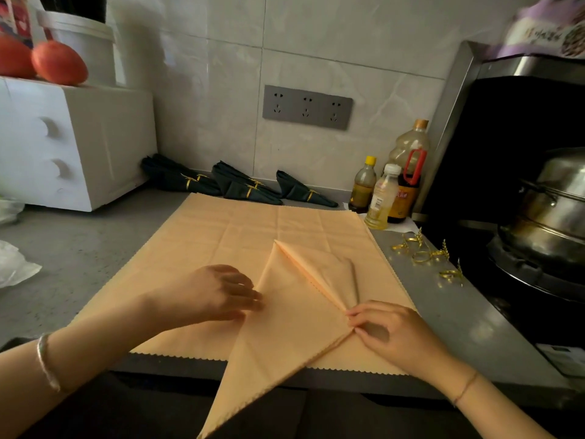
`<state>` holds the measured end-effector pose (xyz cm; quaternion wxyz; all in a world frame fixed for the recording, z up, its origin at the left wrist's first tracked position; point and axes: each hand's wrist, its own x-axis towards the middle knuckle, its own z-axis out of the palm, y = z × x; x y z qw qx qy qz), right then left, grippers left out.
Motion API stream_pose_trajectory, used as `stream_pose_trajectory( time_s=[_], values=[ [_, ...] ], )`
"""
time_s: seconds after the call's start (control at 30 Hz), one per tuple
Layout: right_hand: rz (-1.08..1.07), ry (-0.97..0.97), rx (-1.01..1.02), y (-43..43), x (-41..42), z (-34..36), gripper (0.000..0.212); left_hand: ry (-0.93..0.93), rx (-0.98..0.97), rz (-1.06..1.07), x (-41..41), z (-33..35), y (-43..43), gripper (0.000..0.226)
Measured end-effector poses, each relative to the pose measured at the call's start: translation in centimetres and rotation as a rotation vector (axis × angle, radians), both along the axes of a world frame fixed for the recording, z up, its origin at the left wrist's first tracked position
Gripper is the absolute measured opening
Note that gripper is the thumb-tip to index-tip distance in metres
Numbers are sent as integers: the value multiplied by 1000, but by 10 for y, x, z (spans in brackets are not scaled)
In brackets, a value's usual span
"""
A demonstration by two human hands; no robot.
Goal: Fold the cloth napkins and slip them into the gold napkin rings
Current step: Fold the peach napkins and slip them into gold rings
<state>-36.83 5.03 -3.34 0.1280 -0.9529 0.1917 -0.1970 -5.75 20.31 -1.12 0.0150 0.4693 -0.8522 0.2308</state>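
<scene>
While the peach napkin [294,315], lying just left of the right hand [391,335], is pinched by it and touched by the relaxed left hand [218,293], its folds could be undone if the pinch slips.

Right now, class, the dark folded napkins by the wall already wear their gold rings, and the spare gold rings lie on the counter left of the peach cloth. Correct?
One detail is wrong: the head view shows the spare gold rings on the counter right of the peach cloth, not left. The dark folded napkins by the wall do wear their gold rings.
</scene>
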Motion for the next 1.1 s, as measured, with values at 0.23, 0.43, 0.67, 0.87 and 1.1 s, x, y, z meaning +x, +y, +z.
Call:
stream_pose_trajectory(
  time_s=[0.23,0.43,0.67,0.87,1.1],
  values=[
    [35,-41,47,0,1,0,40,95,72,-54,5,1,1,41],
    [15,-108,11,-1,7,-2,37,280,90,14,3,-7,2,37],
    [-90,-186,180,-4,12,-5,11,827,243,341,-11,-6,-5,12],
    [-131,-223,193,-5,21,-5,22,969,476,598,-10,1,-27,8],
    [-255,-282,215,-61,56,1,7,1021,556,846,-19,8,-49,19]
  ],
)
